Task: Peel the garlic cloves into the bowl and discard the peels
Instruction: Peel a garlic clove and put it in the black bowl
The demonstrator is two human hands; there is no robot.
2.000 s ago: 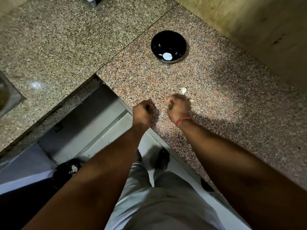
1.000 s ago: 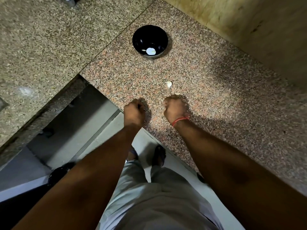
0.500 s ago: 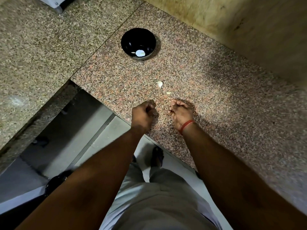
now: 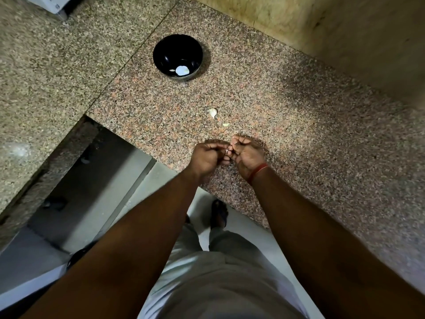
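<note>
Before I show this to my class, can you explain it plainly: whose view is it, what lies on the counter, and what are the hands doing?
The picture comes from a camera worn on a person's head, looking down at their own arms. The left hand and right hand meet over the granite counter, together pinching a small pale piece, probably garlic. Beyond them lie a garlic clove and a smaller bit. Further back stands a black bowl with pale pieces inside.
</note>
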